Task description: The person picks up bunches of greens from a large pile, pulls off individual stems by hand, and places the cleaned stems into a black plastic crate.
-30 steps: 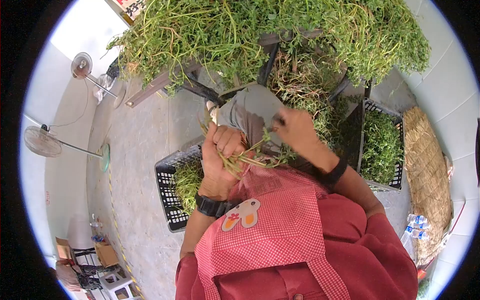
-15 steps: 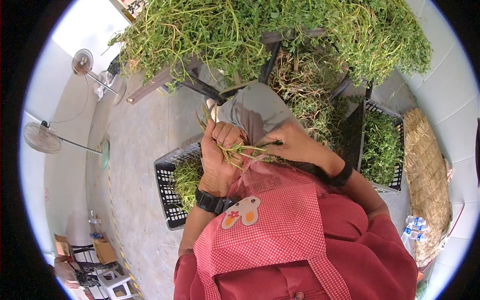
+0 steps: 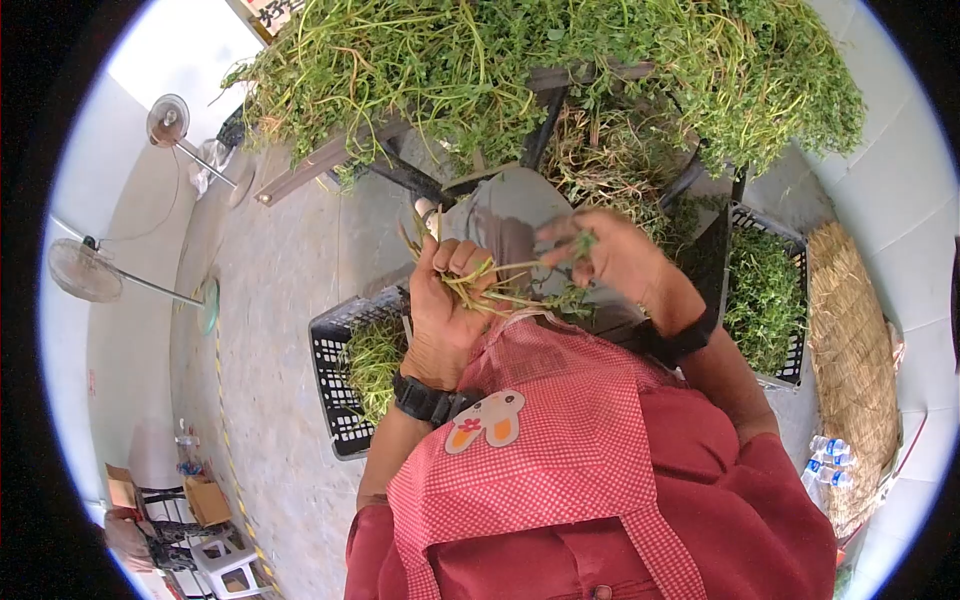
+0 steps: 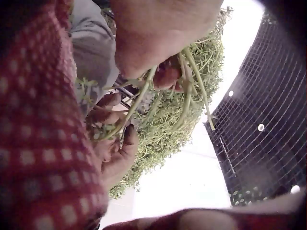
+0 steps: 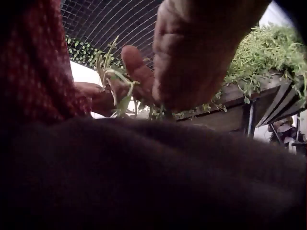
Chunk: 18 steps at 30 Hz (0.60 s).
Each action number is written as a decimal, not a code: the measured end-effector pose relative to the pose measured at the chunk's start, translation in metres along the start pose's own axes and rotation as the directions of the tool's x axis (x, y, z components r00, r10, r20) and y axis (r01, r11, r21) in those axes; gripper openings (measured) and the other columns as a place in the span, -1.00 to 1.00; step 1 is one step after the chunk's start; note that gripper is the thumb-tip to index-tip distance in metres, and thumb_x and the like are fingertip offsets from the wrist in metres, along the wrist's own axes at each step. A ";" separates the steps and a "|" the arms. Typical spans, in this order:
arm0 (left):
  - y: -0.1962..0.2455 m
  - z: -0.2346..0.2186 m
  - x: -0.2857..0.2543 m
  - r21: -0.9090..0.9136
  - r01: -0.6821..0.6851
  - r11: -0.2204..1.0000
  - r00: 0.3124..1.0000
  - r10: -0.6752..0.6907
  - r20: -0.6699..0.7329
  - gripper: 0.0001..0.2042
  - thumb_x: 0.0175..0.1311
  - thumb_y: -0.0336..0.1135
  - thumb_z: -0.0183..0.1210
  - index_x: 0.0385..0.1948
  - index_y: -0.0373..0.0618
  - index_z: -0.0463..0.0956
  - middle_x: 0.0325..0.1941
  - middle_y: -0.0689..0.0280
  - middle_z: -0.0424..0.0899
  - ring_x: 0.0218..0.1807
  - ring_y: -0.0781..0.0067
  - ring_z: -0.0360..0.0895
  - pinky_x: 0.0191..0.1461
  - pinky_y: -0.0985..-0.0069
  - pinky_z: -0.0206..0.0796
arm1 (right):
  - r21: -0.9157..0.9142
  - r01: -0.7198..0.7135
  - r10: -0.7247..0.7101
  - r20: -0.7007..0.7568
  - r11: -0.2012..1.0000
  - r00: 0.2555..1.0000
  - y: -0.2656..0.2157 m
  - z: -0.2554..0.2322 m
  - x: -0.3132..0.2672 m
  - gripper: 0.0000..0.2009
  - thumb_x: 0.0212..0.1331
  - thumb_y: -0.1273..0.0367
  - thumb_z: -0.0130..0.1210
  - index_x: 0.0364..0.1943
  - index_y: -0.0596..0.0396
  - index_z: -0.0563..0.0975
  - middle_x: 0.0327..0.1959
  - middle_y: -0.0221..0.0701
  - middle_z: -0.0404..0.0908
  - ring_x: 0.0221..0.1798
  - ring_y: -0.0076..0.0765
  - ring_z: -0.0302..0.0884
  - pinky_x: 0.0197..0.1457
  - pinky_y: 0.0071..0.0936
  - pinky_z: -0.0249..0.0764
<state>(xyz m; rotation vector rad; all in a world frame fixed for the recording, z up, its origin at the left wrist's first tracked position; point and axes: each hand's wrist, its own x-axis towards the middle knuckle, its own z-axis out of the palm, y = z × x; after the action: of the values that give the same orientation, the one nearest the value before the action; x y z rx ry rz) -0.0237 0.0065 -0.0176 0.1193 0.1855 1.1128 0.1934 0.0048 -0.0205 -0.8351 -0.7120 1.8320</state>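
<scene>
My left hand (image 3: 450, 300) grips a small bunch of green stems (image 3: 480, 285), fingers curled round it over the lap. Stem ends poke out above the fist, and leafy sprigs trail to the right. The right hand (image 3: 620, 265), blurred, is just right of the bunch with fingers spread apart. A leafy tip (image 3: 585, 243) overlaps its palm in the head view. In the left wrist view, a long stem (image 4: 139, 103) runs from the left hand toward the parted thumb and fingers of the right hand (image 4: 112, 148). The right wrist view shows that hand's thumb (image 5: 136, 64) held out straight.
A table (image 3: 330, 160) ahead carries a large heap of greens (image 3: 480, 70). More plants (image 3: 610, 180) lie beneath it. Black crates of greens stand at left (image 3: 335, 400) and right (image 3: 795, 330). A rolled straw mat (image 3: 850, 350), water bottles (image 3: 830, 460) and standing fans (image 3: 85, 270) flank the person.
The right hand came down to the stems beside the left hand, then moved back up and right with its fingers spreading. The left hand keeps its grip, shifting slightly.
</scene>
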 end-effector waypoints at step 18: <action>-0.004 -0.005 0.002 0.148 -0.103 0.984 0.991 0.114 -0.067 -0.57 0.43 -0.04 -0.26 -0.66 -0.01 0.26 -0.49 0.29 0.52 -0.22 0.32 0.48 0.01 0.27 0.31 | -0.482 -0.129 0.245 0.186 0.866 0.952 0.026 0.027 -0.007 -0.82 0.18 0.34 0.14 -0.25 0.16 0.54 -0.56 -0.60 0.41 -0.65 -0.80 0.16 -0.68 -0.78 -0.03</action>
<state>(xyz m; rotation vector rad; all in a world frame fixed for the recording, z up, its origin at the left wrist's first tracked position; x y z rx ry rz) -0.0203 0.0063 -0.0237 0.2192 0.3300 1.2131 0.1605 -0.0146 -0.0229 -1.0263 -1.3057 1.9904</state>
